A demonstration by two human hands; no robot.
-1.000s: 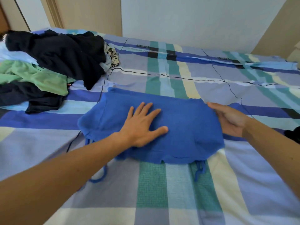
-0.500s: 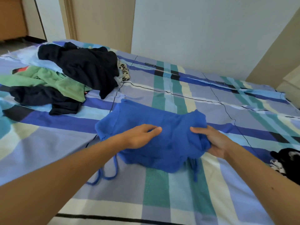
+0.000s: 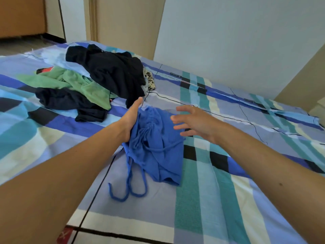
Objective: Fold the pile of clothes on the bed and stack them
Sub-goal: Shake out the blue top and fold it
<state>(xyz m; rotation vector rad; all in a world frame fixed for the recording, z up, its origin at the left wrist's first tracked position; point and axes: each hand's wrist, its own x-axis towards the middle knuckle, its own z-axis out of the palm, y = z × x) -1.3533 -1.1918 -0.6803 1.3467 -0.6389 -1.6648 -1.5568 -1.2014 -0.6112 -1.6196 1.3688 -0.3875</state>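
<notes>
A blue drawstring garment [image 3: 158, 147] lies folded in half on the checked bedsheet [image 3: 219, 182], its cords [image 3: 130, 189] trailing toward me. My left hand [image 3: 131, 118] is at the garment's left edge, thumb straight up, with its fingers hidden under the folded cloth. Just above the garment's right side my right hand [image 3: 193, 122] hovers with fingers spread, holding nothing. The unfolded pile [image 3: 98, 80] sits at the far left: a black garment [image 3: 114, 73] on top, a green one [image 3: 75, 83] and a dark one [image 3: 65, 101] below.
A pale wall [image 3: 228, 41] runs along the bed's far side, with a beige door frame [image 3: 126, 23] behind the pile. Wooden furniture [image 3: 21, 16] stands on the floor at the far left. A small patterned cloth [image 3: 150, 80] peeks out beside the black garment.
My right hand has brought the blue garment's right half over onto the left, let go and lifted away. My left hand went from flat on the cloth to its left edge. The view rose.
</notes>
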